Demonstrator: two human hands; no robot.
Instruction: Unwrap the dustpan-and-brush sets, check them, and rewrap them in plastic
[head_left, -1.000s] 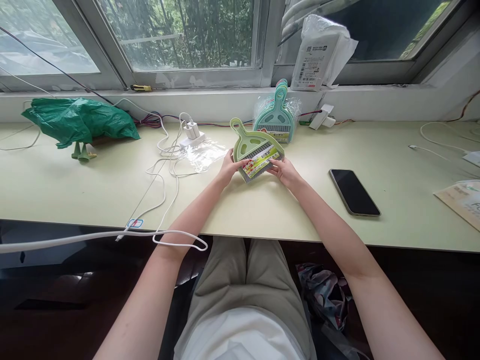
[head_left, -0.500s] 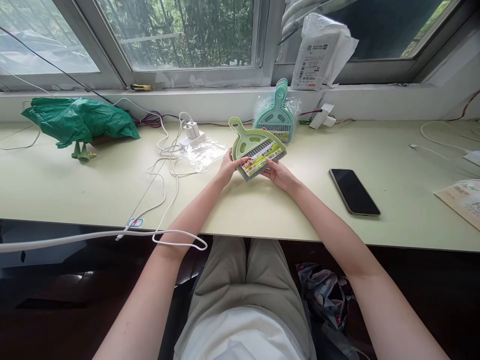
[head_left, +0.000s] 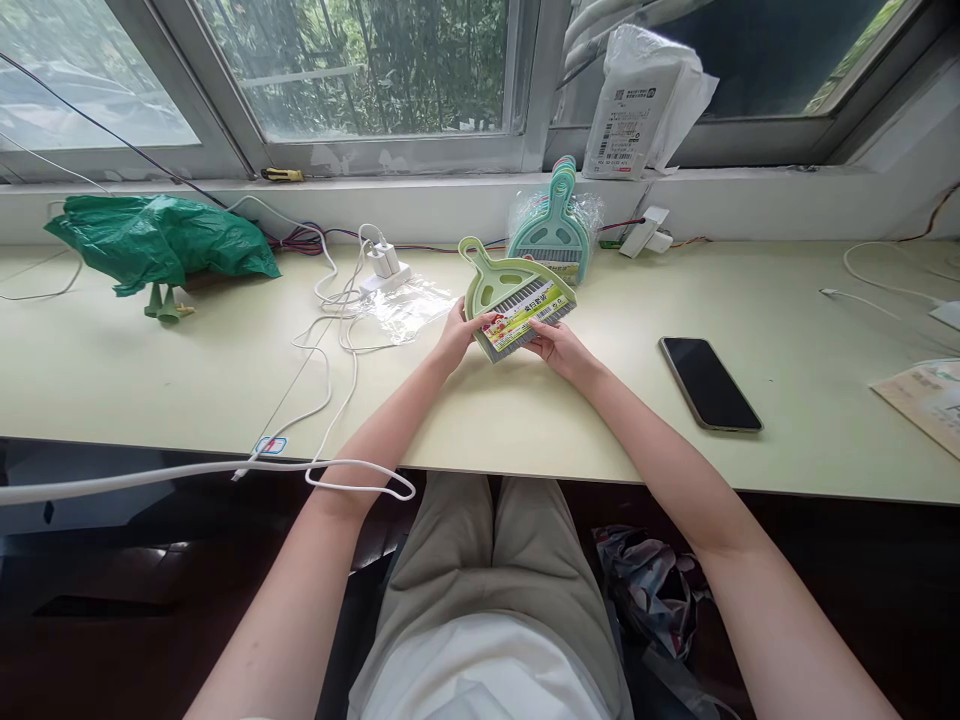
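A small light-green dustpan and brush set [head_left: 498, 282] is held tilted just above the desk, its handle pointing up and to the left. Grey bristles and a printed yellow-green label [head_left: 527, 312] show on its front. My left hand [head_left: 457, 337] grips its left edge, the thumb lying over the label. On the lower right side, my right hand [head_left: 556, 347] pinches the edge near the bristles, thumb in front and fingers partly hidden behind. Behind the set, a stack of similar dustpan sets [head_left: 556, 225], turquoise in front, leans against the wall in clear plastic.
The pale desk [head_left: 525, 420] carries a black phone [head_left: 710, 384] at right, white cables [head_left: 328, 350] and a power strip [head_left: 386, 277] at left. A green plastic bag [head_left: 161, 240] lies far left. A white package [head_left: 634, 105] stands on the windowsill. One cable loop crosses my left forearm.
Almost nothing differs. My right thumb has shifted very slightly left on the label, and the dustpan set has turned a trace; both hands keep their hold.
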